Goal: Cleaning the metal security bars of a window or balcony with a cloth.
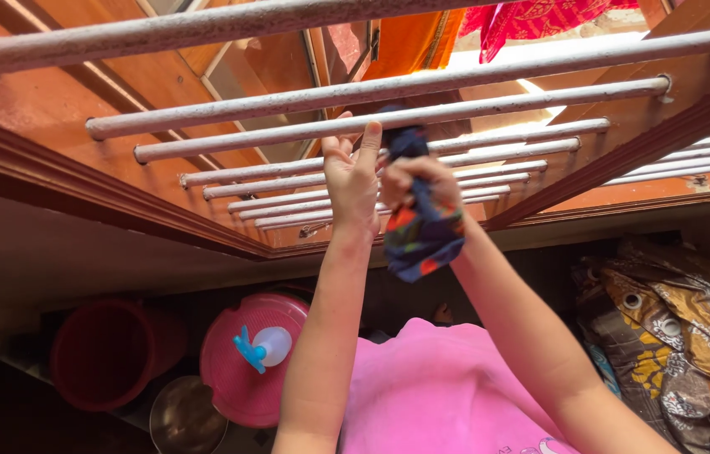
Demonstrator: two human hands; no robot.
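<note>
Hands raised at white window bars [422,113], right hand [416,181] grip pinching patterned dark cloth [420,235], left hand [353,172] spread, pink tub [241,378] below

Sunlit orange wall [52,109], brown trim [78,189]

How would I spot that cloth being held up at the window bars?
Find the row of white window bars running across the top. At their middle, two raised arms meet; the right hand grips a bunched dark blue cloth. Its orange and red patches distinguish it from the plain pink garment below.

red bucket [111,353], pink lid [250,370] with blue-white thing on top, metal bowl [187,416], gold patterned cloth [674,336], orange curtain [414,38].
</note>
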